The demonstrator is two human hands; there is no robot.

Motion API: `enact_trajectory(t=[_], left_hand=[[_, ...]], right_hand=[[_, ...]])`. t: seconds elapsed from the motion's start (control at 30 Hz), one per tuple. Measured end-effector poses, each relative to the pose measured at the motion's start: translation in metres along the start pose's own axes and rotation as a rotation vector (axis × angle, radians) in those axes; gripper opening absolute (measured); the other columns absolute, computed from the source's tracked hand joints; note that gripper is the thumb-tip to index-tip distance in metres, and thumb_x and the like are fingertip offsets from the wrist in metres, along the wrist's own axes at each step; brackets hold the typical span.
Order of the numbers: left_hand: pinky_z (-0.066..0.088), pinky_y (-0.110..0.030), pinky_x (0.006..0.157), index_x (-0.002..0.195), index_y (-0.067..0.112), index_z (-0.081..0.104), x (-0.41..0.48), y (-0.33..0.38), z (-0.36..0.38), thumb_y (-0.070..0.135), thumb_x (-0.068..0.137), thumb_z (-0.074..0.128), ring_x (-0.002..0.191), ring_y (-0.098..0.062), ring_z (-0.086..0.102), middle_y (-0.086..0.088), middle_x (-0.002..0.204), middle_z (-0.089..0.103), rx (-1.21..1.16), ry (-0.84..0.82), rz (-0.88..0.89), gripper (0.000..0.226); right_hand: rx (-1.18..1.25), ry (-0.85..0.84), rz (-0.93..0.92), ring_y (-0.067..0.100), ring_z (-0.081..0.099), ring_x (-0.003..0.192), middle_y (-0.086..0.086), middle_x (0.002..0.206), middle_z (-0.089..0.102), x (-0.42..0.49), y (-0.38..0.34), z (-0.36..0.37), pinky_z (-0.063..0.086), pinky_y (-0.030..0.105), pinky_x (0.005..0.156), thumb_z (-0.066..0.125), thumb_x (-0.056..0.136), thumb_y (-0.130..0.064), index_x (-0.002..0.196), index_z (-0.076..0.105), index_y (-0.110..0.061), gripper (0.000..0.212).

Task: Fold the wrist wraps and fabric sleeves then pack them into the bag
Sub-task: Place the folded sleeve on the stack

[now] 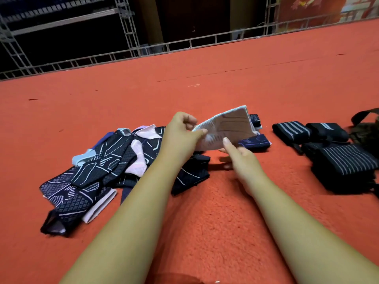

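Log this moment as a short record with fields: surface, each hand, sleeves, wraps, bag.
surface: orange carpet
left hand: pinches the near edge of the pale sleeve, held up off the carpet
right hand: fingers under that sleeve, thumb on it
unfolded sleeves: dark patterned heap, left
folded sleeves: small stack behind the hands
wrist wraps: black, striped, rolled, right
bag: dark, at right edge, mostly cut off

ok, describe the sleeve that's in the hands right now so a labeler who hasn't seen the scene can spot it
On the red carpet, find the pile of dark patterned sleeves at centre-left. Just right of it, lifted above the carpet, the pale sleeve is pinched between the left hand and right hand. It shows only its whitish-pink side, unlike the navy ones.
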State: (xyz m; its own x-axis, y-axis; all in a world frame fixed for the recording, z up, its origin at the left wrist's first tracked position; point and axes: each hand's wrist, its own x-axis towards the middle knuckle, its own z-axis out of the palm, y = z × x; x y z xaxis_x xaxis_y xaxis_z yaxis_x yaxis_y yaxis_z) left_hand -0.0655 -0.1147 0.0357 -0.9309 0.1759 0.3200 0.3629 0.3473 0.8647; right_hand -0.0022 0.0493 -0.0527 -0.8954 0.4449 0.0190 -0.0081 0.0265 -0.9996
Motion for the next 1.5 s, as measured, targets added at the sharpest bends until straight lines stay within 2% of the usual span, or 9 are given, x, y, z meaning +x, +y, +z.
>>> enact_trajectory(t=[0.13, 0.27, 0.47, 0.6, 0.77, 0.93, 1.13, 1.4, 1.5], left_hand=[[0.063, -0.046, 0.092, 0.11, 0.017, 0.077, -0.009, 0.002, 0.013, 0.009, 0.088, 0.078, 0.093, -0.022, 0.079, -0.004, 0.099, 0.082, -0.26, -0.187, -0.178, 0.023], [0.061, -0.046, 0.099, 0.107, 0.023, 0.081, -0.014, 0.0, 0.019, 0.022, 0.091, 0.073, 0.098, -0.019, 0.079, 0.003, 0.099, 0.082, -0.221, -0.258, -0.22, 0.018], [0.059, -0.042, 0.08, 0.102, 0.016, 0.079, -0.009, 0.019, 0.022, 0.034, 0.101, 0.067, 0.082, -0.024, 0.074, -0.012, 0.1, 0.081, -0.324, -0.264, -0.235, 0.022], [0.053, -0.029, 0.064, 0.107, 0.006, 0.076, -0.006, 0.034, 0.022, 0.028, 0.104, 0.064, 0.075, -0.022, 0.07, -0.016, 0.097, 0.079, -0.433, -0.309, -0.234, 0.025], [0.048, -0.027, 0.055, 0.102, 0.011, 0.076, -0.012, 0.016, 0.036, 0.023, 0.101, 0.063, 0.065, -0.022, 0.064, -0.016, 0.089, 0.072, -0.474, -0.341, -0.312, 0.018], [0.043, -0.022, 0.048, 0.103, 0.016, 0.077, -0.027, -0.031, 0.064, 0.019, 0.101, 0.068, 0.057, -0.012, 0.055, -0.003, 0.081, 0.066, -0.405, -0.299, -0.309, 0.01], [0.052, -0.027, 0.051, 0.119, 0.023, 0.074, -0.02, -0.043, 0.074, 0.009, 0.104, 0.06, 0.067, -0.016, 0.063, -0.005, 0.094, 0.074, -0.527, -0.303, -0.324, 0.025], [0.056, -0.027, 0.055, 0.102, 0.021, 0.073, -0.015, -0.043, 0.076, 0.0, 0.102, 0.055, 0.067, -0.017, 0.063, -0.007, 0.085, 0.072, -0.721, -0.346, -0.402, 0.028], [0.056, -0.029, 0.055, 0.091, 0.023, 0.073, -0.015, -0.045, 0.073, -0.001, 0.098, 0.057, 0.072, -0.019, 0.056, -0.008, 0.083, 0.067, -0.702, -0.376, -0.404, 0.029]], right_hand=[[0.325, 0.038, -0.028, 0.019, 0.077, 0.1, 0.002, 0.11, 0.082, 0.001, -0.002, -0.008, 0.061, 0.039, 0.09, 0.069, 0.103, -0.032, 0.113, 0.074, -0.014, 0.021], [0.214, 0.1, -0.111, 0.016, 0.077, 0.103, -0.005, 0.105, 0.082, -0.001, -0.01, -0.02, 0.06, 0.039, 0.093, 0.068, 0.103, -0.024, 0.109, 0.08, -0.019, 0.014], [0.192, -0.025, -0.065, 0.032, 0.077, 0.107, 0.007, 0.105, 0.082, -0.005, -0.05, -0.04, 0.061, 0.05, 0.097, 0.07, 0.101, -0.018, 0.111, 0.081, -0.01, 0.016], [0.162, -0.144, -0.073, 0.04, 0.076, 0.103, 0.014, 0.11, 0.081, -0.006, -0.076, -0.067, 0.055, 0.051, 0.088, 0.071, 0.101, -0.026, 0.113, 0.078, -0.005, 0.025], [0.044, -0.157, -0.037, 0.023, 0.066, 0.067, 0.009, 0.092, 0.077, -0.004, -0.072, -0.085, 0.048, 0.027, 0.054, 0.062, 0.104, -0.02, 0.107, 0.078, -0.013, 0.018], [-0.006, -0.133, 0.005, 0.02, 0.059, 0.062, 0.007, 0.082, 0.072, 0.0, -0.024, -0.089, 0.047, 0.028, 0.049, 0.06, 0.103, -0.01, 0.11, 0.078, -0.02, 0.021], [0.029, -0.134, 0.027, 0.021, 0.061, 0.062, 0.009, 0.087, 0.073, 0.014, -0.014, -0.092, 0.053, 0.029, 0.049, 0.054, 0.103, -0.006, 0.116, 0.077, -0.024, 0.032], [0.102, -0.173, 0.05, 0.017, 0.065, 0.064, 0.005, 0.087, 0.076, 0.021, -0.012, -0.091, 0.051, 0.026, 0.051, 0.052, 0.102, -0.003, 0.109, 0.081, -0.024, 0.037], [0.105, -0.178, 0.057, 0.028, 0.067, 0.082, 0.01, 0.096, 0.078, 0.022, -0.011, -0.094, 0.056, 0.04, 0.072, 0.049, 0.098, -0.001, 0.102, 0.083, -0.019, 0.038]])
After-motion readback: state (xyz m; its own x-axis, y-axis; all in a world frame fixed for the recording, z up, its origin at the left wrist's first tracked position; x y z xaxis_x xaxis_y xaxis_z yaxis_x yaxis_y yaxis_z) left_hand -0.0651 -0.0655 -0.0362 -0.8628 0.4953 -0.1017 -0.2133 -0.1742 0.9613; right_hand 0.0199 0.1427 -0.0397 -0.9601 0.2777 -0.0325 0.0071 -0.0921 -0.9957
